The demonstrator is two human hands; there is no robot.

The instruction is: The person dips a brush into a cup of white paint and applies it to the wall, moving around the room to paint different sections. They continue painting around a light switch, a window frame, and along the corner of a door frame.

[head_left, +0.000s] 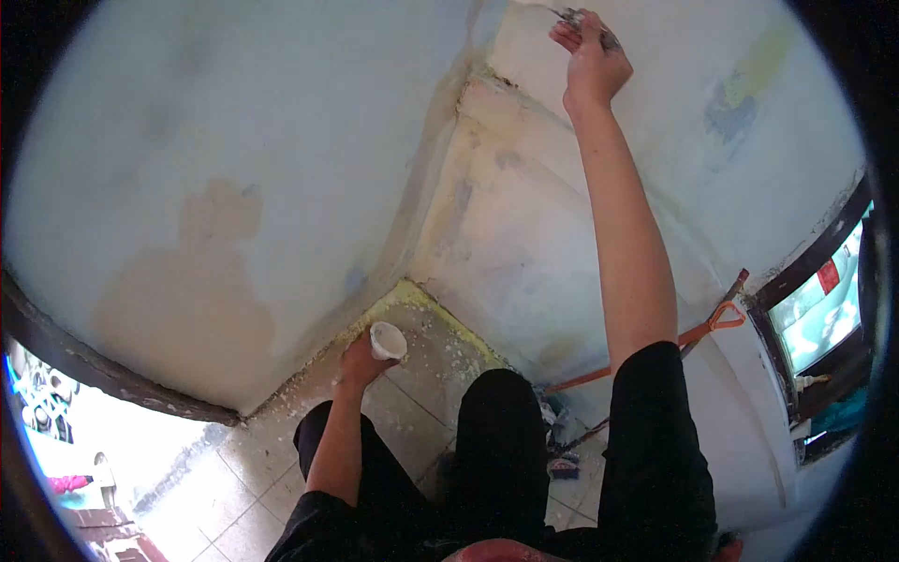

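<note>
My left hand (pixel 360 360) is low, in front of my knees, with its fingers wrapped round a small white cup (pixel 388 341). The cup's mouth faces up towards me, and something whitish coats its inside. High up at the right-hand wall (pixel 674 84), my right hand (pixel 596 64) is closed round the handle of a putty knife (pixel 568 16). Its thin dark blade points up and left, at or very near the wall surface; contact cannot be made out. Just left of this hand, the inner corner shows rough, chipped edges and pale patches.
The left wall (pixel 309 112) carries my shadow and a brownish strip beside the corner. White crumbs dot the tiled floor (pixel 412 384). An orange-handled tool (pixel 725 317) leans by the right wall, near a window (pixel 824 300). A doorway opens at lower left.
</note>
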